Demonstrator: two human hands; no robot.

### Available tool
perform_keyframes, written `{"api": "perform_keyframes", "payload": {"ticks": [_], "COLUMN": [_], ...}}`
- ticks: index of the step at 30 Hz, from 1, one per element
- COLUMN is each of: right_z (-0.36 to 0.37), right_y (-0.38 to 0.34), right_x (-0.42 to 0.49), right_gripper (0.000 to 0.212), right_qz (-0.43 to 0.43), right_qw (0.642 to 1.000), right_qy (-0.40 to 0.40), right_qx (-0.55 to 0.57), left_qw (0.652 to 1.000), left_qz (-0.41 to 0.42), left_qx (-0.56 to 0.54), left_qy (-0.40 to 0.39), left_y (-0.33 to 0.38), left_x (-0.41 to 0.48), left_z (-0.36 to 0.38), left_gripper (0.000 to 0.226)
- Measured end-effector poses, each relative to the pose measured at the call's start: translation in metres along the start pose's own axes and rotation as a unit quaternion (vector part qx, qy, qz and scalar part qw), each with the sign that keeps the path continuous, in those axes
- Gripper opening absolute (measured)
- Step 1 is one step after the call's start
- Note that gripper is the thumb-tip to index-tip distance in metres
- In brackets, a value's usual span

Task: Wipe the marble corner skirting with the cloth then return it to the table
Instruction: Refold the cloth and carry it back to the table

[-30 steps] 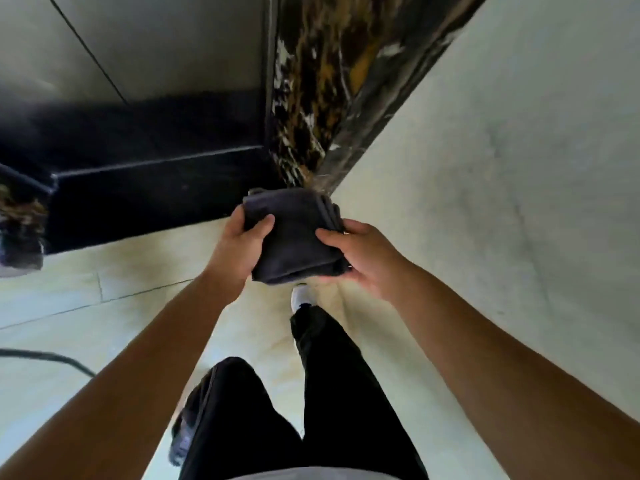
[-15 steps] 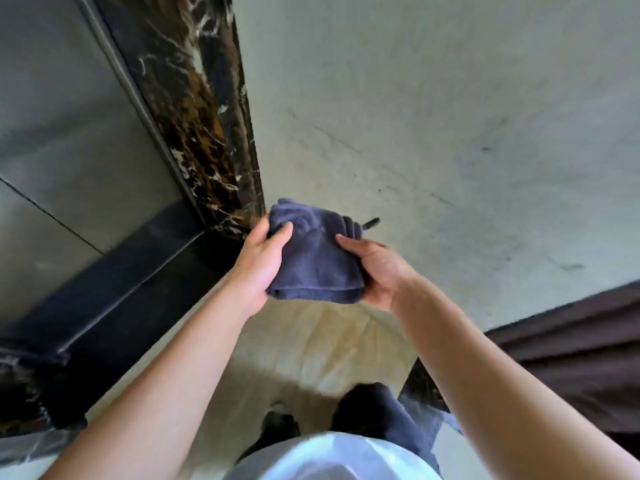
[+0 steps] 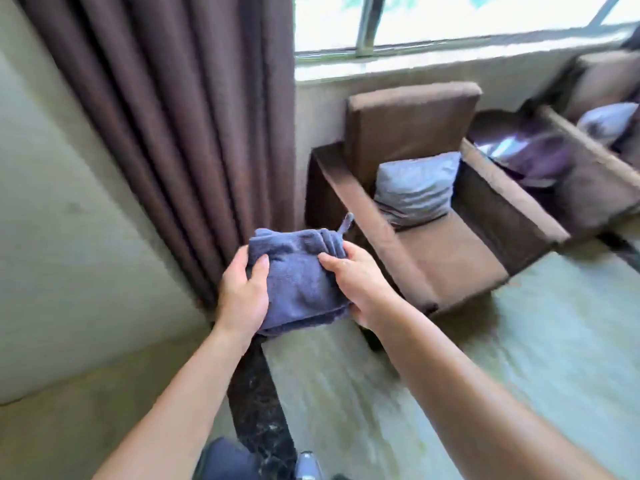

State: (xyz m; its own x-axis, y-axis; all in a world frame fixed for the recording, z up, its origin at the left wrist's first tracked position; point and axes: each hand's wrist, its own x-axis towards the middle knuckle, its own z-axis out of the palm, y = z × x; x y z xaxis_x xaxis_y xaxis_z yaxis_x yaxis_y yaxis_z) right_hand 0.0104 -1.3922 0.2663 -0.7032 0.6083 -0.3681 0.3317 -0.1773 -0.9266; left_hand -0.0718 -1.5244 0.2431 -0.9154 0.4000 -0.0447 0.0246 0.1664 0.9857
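A folded blue-grey cloth is held in front of me at mid-frame, a small loop tag sticking up at its top right corner. My left hand grips its left edge, thumb on top. My right hand grips its right edge. A strip of dark marble skirting runs along the floor below the cloth, between the pale wall and the floor. No table shows in this view.
A brown curtain hangs against the wall on the left. A brown armchair with a grey cushion stands under the window; a second seat with purple cushions is at far right. Pale tiled floor spreads to the right.
The view has swung away from the tall black-and-gold marble corner to the curtain, armchair and window. Both hands keep hold of the folded cloth the same way.
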Motion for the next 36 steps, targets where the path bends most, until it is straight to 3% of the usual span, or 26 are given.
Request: {"api": "perform_keyframes", "payload": {"ticks": [2, 3, 6, 11, 17, 22, 28, 33, 36], "right_z": [-0.029, -0.132, -0.22, -0.428, -0.647, -0.794, -0.992, -1.134, -1.176], "right_y": [0.0, 0.007, 0.009, 0.033, 0.032, 0.022, 0.028, -0.004, -0.037], "right_x": [-0.003, 0.002, -0.008, 0.001, 0.056, 0.08, 0.158, 0.26, 0.315], "right_gripper": [0.019, 0.019, 0.02, 0.019, 0.018, 0.014, 0.015, 0.019, 0.021], "right_qz": [0.01, 0.009, 0.02, 0.022, 0.031, 0.042, 0.029, 0.015, 0.012], "right_qw": [1.0, 0.994, 0.982, 0.936, 0.9, 0.864, 0.863, 0.896, 0.923], "right_qy": [0.016, 0.106, 0.17, 0.317, 0.405, 0.459, 0.454, 0.399, 0.338], "right_qx": [0.005, 0.039, 0.08, 0.148, 0.161, 0.205, 0.221, 0.194, 0.183], "left_qw": [0.999, 0.992, 0.973, 0.917, 0.891, 0.855, 0.854, 0.898, 0.924], "left_qz": [-0.001, 0.013, 0.032, 0.062, 0.06, 0.08, 0.101, 0.103, 0.09], "left_qx": [-0.01, -0.026, -0.032, -0.006, -0.014, 0.007, 0.018, 0.035, 0.047], "left_qy": [-0.031, -0.123, -0.227, -0.393, -0.451, -0.512, -0.511, -0.426, -0.37], "left_y": [0.005, 0.024, 0.043, 0.069, 0.093, 0.139, 0.163, 0.19, 0.207], "left_x": [-0.005, -0.003, -0.004, -0.02, -0.016, -0.02, -0.004, 0.045, 0.09], "left_z": [0.024, 0.131, 0.222, 0.458, 0.709, 0.872, 1.082, 1.221, 1.267], "left_gripper": [0.018, 0.019, 0.023, 0.022, 0.018, 0.021, 0.02, 0.02, 0.02]}}
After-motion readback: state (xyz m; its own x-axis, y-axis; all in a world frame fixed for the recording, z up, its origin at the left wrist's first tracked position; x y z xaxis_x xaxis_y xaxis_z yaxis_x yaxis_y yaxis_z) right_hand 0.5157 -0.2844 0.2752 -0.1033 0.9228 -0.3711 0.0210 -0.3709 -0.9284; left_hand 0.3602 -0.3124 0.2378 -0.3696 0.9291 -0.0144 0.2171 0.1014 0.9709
